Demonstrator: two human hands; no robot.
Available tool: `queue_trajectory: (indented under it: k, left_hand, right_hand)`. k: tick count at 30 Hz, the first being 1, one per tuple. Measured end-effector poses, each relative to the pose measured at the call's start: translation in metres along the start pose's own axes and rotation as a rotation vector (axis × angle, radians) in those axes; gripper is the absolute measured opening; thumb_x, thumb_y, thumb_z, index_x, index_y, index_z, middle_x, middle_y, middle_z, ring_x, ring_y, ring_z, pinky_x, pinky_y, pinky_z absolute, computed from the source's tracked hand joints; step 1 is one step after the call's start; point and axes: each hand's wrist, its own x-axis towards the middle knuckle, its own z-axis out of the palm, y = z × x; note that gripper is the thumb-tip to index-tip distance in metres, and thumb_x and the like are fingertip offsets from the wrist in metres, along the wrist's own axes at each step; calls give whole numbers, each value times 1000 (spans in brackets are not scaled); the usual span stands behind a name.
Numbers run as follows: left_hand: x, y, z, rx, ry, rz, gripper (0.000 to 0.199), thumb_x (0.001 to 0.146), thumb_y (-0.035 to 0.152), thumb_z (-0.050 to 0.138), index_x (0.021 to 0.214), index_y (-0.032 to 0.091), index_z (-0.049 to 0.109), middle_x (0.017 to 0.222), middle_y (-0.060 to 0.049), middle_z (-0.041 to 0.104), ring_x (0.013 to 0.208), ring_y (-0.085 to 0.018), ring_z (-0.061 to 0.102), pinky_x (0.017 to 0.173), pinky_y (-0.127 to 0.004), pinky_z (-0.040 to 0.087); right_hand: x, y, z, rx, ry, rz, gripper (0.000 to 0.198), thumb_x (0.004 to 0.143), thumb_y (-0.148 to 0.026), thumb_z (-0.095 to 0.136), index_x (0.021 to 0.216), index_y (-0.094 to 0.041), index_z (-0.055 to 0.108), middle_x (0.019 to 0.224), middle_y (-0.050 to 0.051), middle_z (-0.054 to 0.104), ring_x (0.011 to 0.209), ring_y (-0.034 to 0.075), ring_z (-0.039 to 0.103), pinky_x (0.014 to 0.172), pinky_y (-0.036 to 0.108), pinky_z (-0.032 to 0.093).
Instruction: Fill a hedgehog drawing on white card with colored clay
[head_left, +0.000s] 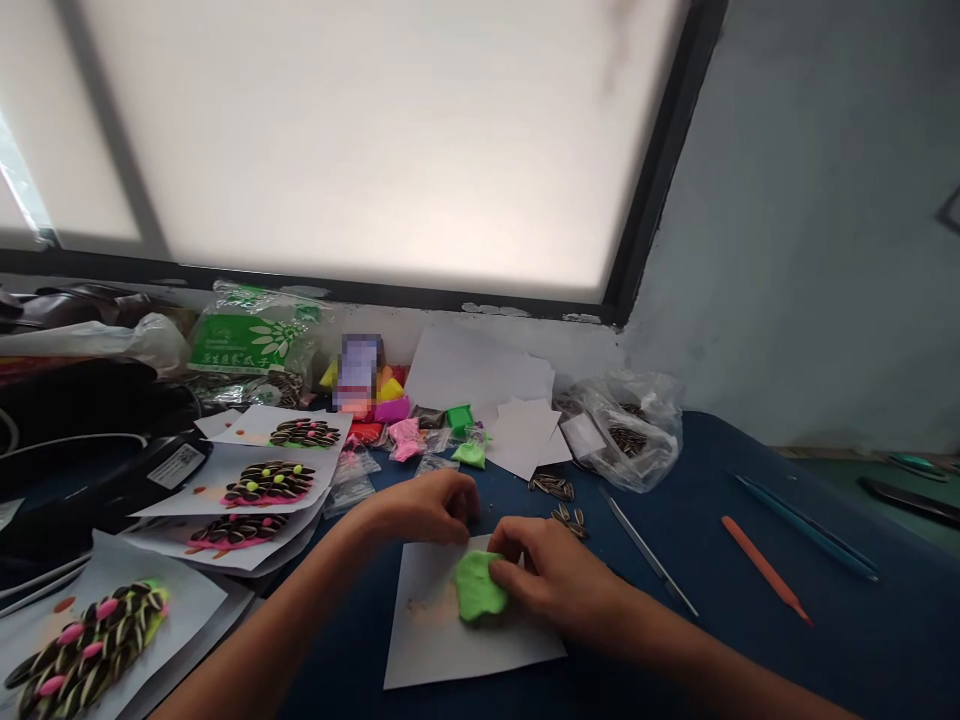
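Observation:
A flattened lump of bright green modelling clay (478,590) lies on a white sheet of paper (420,655) in front of me. My right hand (544,570) has its thumb and fingers closed on the clay's right edge. At the sheet's top edge, my left hand (431,505) hovers or rests with curved fingers, its thumb slightly apart from them; nothing shows in it. A faint peach-coloured patch (431,610) marks the paper left of the clay. Just beyond my right hand are several striped sunflower seeds (570,520).
Left are papers with clay-and-seed hedgehog shapes (270,485). Behind stand a green seed bag (247,345), coloured clay packets (405,438), blank sheets (525,435) and a plastic bag of seeds (626,435). A metal tool (649,550), an orange tool (765,568) and blue tweezers (806,525) lie right.

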Motion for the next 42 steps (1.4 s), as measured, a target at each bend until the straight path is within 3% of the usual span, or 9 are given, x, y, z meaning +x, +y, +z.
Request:
queue_trajectory:
  k: [7,10,15,18,21,25,30,36,42]
  left_hand:
    - [1,2,-3,90,-35,-34,31,60,19,64,91,19,62,78,2,62,72,-17,60,54,-22,41]
    - [2,3,-1,104,-42,-17,32,60,17,62,91,19,63,75,3,60,67,-15,57,51,-21,39]
    - [2,1,0,141,-76,26,26,61,15,58,84,19,69,70,4,59,64,-13,55,52,-21,38]
    - [1,3,0,170,-69,27,26,62,16,57,84,19,70,71,3,61,65,-14,56,52,-21,38]
    - [0,6,2,207,-37,28,22,63,16,57,81,19,70,68,4,61,62,-13,55,51,-21,36]
    - [0,6,5,196,-6,5,15,64,20,63,78,18,69,65,4,59,61,-12,53,49,-21,34]
    - [3,1,8,154,-8,-5,16,62,22,65,78,18,68,65,4,59,60,-12,52,48,-20,33]
    - [1,4,9,141,3,-8,17,61,19,61,77,17,67,63,5,58,58,-12,51,47,-20,34]
    - [-1,4,9,149,-2,-12,16,63,18,59,77,17,67,63,5,58,59,-12,51,49,-21,34]
  right_hand:
    - [-10,-13,7,-552,92,-53,9,91,-19,53,93,-16,61,91,7,68,81,23,63,64,29,32]
    - [-10,-16,9,-616,68,3,9,91,-19,55,99,-16,59,86,6,69,77,22,65,60,28,30]
    - [-12,-19,6,-725,-1,-22,12,94,-16,48,89,-17,59,88,6,69,75,21,64,57,28,27]
    - [-14,-19,0,-747,-13,-23,18,94,-11,45,86,-17,60,83,5,67,71,20,62,54,28,26]
    - [-14,-10,-4,-689,58,-56,22,94,-10,42,89,-17,62,82,5,66,69,19,61,56,28,31]
    - [-17,16,2,-539,271,-303,34,83,-2,42,101,-18,66,95,8,62,82,19,60,69,29,43]
    - [-21,43,19,-562,498,-571,41,79,2,41,101,-20,67,97,9,59,81,19,56,69,30,45]
    - [-21,46,26,-634,516,-612,29,85,-7,50,106,-22,66,97,8,59,78,19,54,69,30,43]
    - [-18,51,32,-674,589,-639,24,88,-12,51,107,-20,63,105,11,61,89,22,56,75,33,44]
